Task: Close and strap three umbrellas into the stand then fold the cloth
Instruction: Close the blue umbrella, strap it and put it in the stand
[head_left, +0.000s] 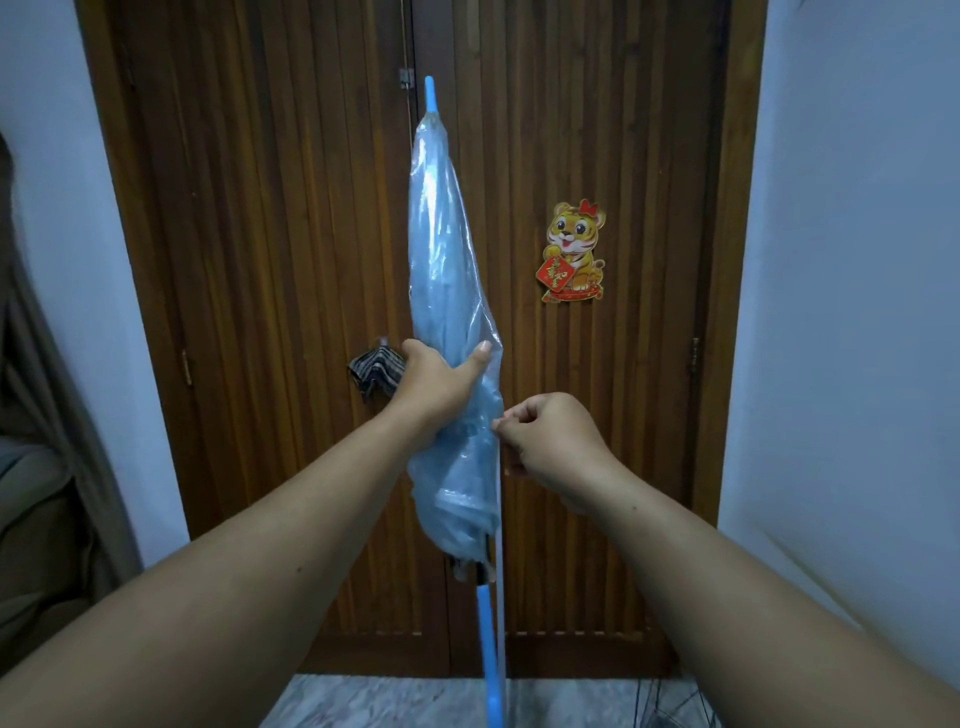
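Note:
A closed, translucent blue umbrella stands upright in front of me, tip up, with its blue shaft running down to the bottom edge. My left hand grips the gathered canopy around its middle, thumb across the front. My right hand is just right of the canopy, fingers curled, pinching a thin pale strap that hangs down beside the shaft. No stand or cloth for folding can be seen.
A dark wooden double door fills the background, with a tiger sticker on its right leaf. A dark checked item hangs on the door behind my left hand. White walls flank the door; marble floor lies below.

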